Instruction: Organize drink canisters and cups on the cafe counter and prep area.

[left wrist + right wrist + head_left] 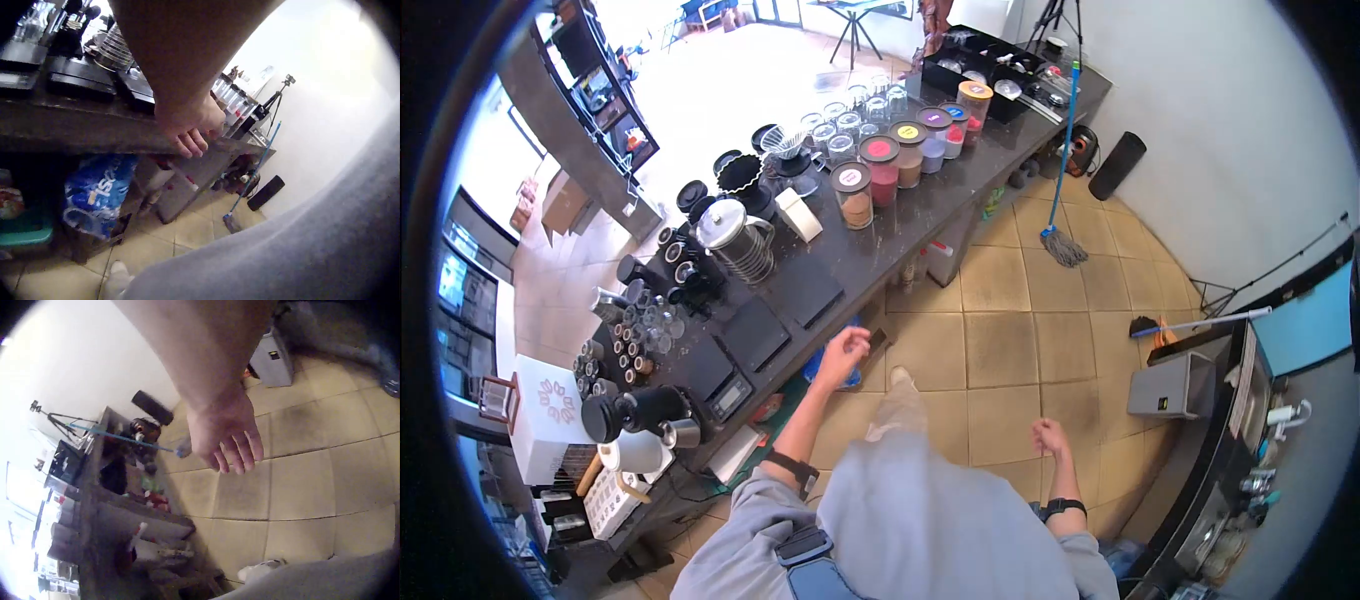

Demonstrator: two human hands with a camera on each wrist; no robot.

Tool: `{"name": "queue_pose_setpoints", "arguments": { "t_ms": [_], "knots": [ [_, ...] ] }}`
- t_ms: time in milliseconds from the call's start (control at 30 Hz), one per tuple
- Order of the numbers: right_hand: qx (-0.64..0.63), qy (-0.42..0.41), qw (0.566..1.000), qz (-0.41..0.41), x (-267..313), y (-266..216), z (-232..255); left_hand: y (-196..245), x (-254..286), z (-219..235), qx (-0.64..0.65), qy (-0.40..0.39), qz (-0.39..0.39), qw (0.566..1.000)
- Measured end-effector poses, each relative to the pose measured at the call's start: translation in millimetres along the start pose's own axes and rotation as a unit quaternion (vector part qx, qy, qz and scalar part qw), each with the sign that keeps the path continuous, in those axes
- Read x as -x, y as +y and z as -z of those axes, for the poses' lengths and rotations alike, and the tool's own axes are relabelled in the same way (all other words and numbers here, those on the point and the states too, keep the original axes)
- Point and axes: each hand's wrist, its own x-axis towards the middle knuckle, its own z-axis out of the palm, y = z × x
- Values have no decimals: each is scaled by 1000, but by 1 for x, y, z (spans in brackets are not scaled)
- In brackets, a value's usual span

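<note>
The left hand (845, 352) hangs in the air beside the front edge of the dark counter (930, 215), its fingers loosely bent and holding nothing. In the left wrist view that hand (190, 125) shows in front of the counter's side. Over the tiled floor (1000, 350) is the right hand (1050, 437), empty, with loosely curled fingers; the right wrist view shows this hand (226, 434) with its fingers hanging down. Nearest the left hand on the counter are flat black scales (805, 290) and a glass French press (737, 240).
Lidded jars (880, 170), upturned glasses (840, 148), a white carton (800, 215) and a grinder (640, 412) stand on the counter. A mop (1062, 247) leans at its far end. To the right are a grey bin (1165, 388) and a sink counter (1200, 480).
</note>
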Motion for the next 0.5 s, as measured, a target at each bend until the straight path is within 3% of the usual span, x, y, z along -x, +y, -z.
{"name": "queue_pose_setpoints", "arguments": {
  "t_ms": [67, 133, 233, 367, 433, 500],
  "knots": [
    [10, -15, 1000, 16, -29, -66, 7, 17, -53, -1, -24, 70, -47, 996],
    [21, -32, 999, 29, -48, -136, 15, 40, -96, -1, -6, 115, -41, 993],
    [109, -89, 983, 118, -85, -254, 20, 77, -159, 4, -35, 211, -69, 974],
    [94, -106, 962, 234, -128, -377, 13, 105, -204, 15, -93, 323, -81, 938],
    [107, -113, 957, 243, -132, -447, 6, 109, -220, 20, -78, 347, -66, 932],
    [145, -132, 933, 302, -148, -500, -2, 112, -228, 25, -69, 361, -42, 929]
  ]
}}
